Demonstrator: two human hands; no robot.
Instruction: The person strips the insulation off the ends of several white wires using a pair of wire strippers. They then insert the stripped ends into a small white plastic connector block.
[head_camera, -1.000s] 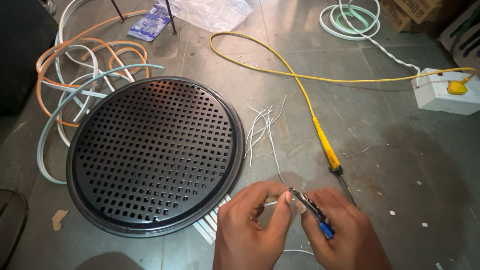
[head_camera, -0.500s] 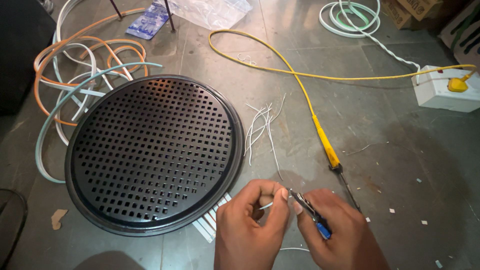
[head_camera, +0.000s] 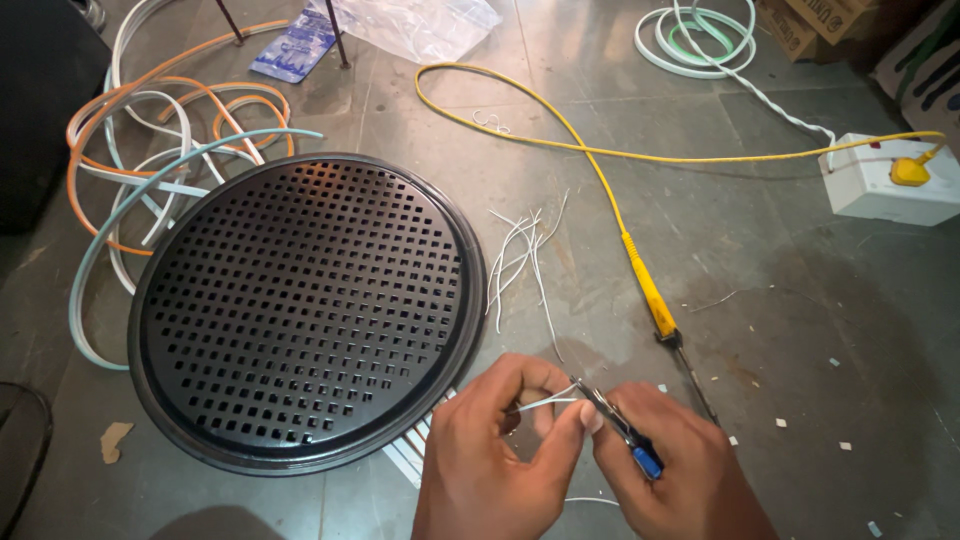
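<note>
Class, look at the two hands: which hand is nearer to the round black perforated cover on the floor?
Left. The left hand sits just off the black perforated cover at its lower right rim, pinching a thin white wire. The right hand, holding small blue-handled cutters, lies farther right.

Two bare hands: left hand (head_camera: 490, 455), right hand (head_camera: 675, 470); no sleeves, rings.

Soft, even, fairly bright light falls across the grey floor (head_camera: 780, 300), casting only faint shadows beneath the fingers (head_camera: 560, 440) and beside the black perforated disc (head_camera: 300, 310) to their left, which shows mild sheen, while focus stays sharp and far corners darken.
</note>
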